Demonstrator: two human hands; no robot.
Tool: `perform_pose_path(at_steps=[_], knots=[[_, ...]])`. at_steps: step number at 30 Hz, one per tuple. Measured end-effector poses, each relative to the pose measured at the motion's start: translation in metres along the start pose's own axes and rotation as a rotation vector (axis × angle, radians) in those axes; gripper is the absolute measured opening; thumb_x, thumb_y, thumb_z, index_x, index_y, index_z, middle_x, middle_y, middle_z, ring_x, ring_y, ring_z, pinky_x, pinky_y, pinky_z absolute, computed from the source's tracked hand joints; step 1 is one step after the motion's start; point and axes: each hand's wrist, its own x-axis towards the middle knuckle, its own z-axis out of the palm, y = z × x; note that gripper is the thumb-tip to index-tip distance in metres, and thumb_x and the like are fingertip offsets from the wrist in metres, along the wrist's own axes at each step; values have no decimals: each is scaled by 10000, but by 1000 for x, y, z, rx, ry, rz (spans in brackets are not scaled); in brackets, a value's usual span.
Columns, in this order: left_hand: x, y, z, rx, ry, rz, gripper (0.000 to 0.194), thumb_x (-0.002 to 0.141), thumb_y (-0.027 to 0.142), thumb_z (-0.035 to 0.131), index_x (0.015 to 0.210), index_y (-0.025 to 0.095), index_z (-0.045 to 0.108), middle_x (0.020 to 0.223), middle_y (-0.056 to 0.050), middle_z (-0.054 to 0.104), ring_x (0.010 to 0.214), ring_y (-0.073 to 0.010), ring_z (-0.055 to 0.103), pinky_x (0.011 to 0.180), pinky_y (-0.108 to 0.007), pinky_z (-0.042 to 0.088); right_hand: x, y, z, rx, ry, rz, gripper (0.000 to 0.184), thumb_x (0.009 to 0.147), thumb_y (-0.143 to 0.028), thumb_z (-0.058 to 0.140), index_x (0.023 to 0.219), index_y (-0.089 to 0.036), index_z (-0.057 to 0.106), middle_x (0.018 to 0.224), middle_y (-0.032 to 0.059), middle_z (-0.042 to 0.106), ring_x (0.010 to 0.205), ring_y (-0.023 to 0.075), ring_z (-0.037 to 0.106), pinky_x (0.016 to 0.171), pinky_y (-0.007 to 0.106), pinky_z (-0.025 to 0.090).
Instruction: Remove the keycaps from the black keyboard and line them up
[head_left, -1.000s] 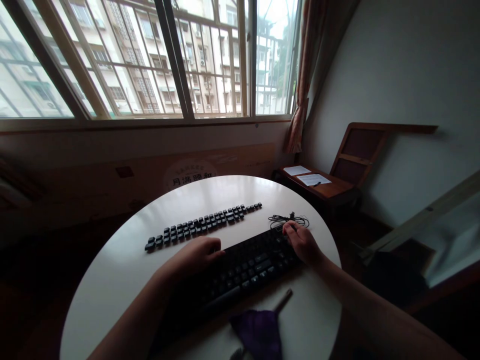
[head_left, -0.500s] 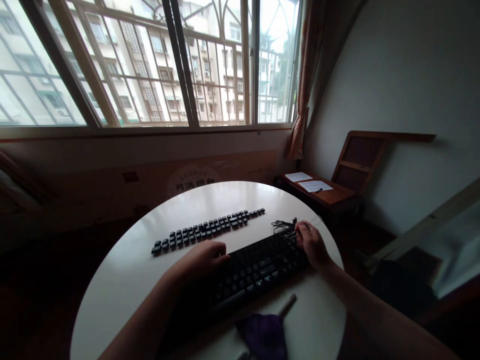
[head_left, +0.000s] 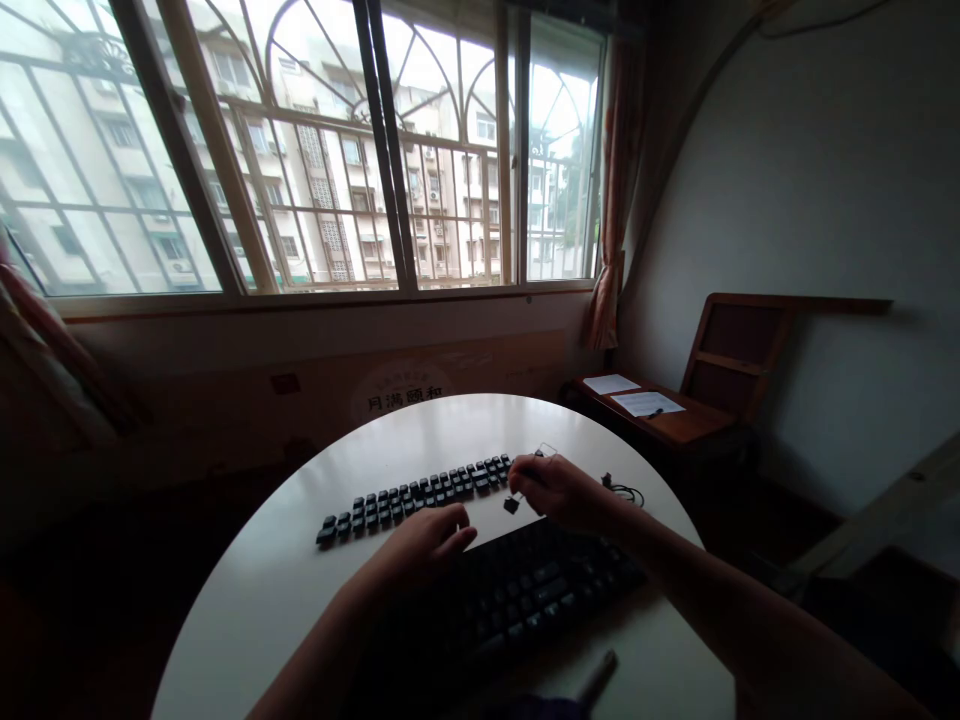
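Note:
A black keyboard (head_left: 544, 585) lies at a slant on the round white table (head_left: 247, 600). My left hand (head_left: 435, 535) is at its far left edge, fingers loosely curled, thumb apart and nothing between them. My right hand (head_left: 544, 485) is closed on a thin wire keycap puller (head_left: 549, 449), whose loop sticks out above the fingers. Just below the fingertips hangs a dark keycap (head_left: 511, 505), over the bare table between the keyboard and the keycap rows. Those loose black keycaps (head_left: 420, 496) stand in slanting rows beyond the keyboard; my right hand hides their right end.
A coiled black cable (head_left: 626, 493) lies by the keyboard's far right corner. Nearer me are a dark stick-like handle (head_left: 598, 680) and a purple cloth-like thing (head_left: 544, 708), cut off by the frame. A wooden chair (head_left: 720, 420) with papers stands beyond the table, right.
My right hand has moved left from the keyboard's far right corner to the right end of the keycap rows, bringing the puller and a keycap. The view has tilted up slightly.

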Motion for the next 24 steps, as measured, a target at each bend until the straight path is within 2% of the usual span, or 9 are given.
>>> perform_pose_path(at_steps=[2,5,9,13,18,24], knots=[[-1,-2,0,-28,68,22,397,960,545,367,980,200,563,764,-3,601,691,-174,548,638,-262,376,15,-7,11,-16,-44,-88,191,945,-293,498,892,-171,635,596,-41,531,509,88,475,498,184,380],[-2,-4,2,-65,113,42,365,952,522,399,1067,204,534,725,16,582,646,-165,524,622,-262,372,23,-1,30,-4,-34,-166,182,943,-253,489,883,-166,638,599,-37,547,504,86,480,500,185,381],[0,-6,7,-63,82,44,275,931,461,464,967,207,563,831,-16,642,718,-169,564,647,-252,397,13,14,45,-2,-37,-221,158,932,-220,507,868,-168,642,593,-42,541,484,75,446,474,177,336],[2,-8,10,-56,71,51,315,952,474,431,885,203,579,872,-33,654,754,-173,581,671,-252,418,4,17,46,45,-25,-242,159,930,-214,524,836,-164,642,603,-38,536,499,72,433,482,174,340],[2,-3,9,-96,103,37,358,961,508,404,924,202,586,904,-43,660,773,-178,586,691,-262,434,3,19,46,95,-34,-314,176,948,-241,515,858,-163,645,645,-24,569,522,73,453,503,177,359],[6,-2,10,-88,69,2,371,950,512,375,926,199,573,901,-49,651,774,-186,575,703,-278,442,3,20,45,-88,67,-400,180,952,-239,502,845,-182,635,700,7,646,548,97,532,531,204,392]])
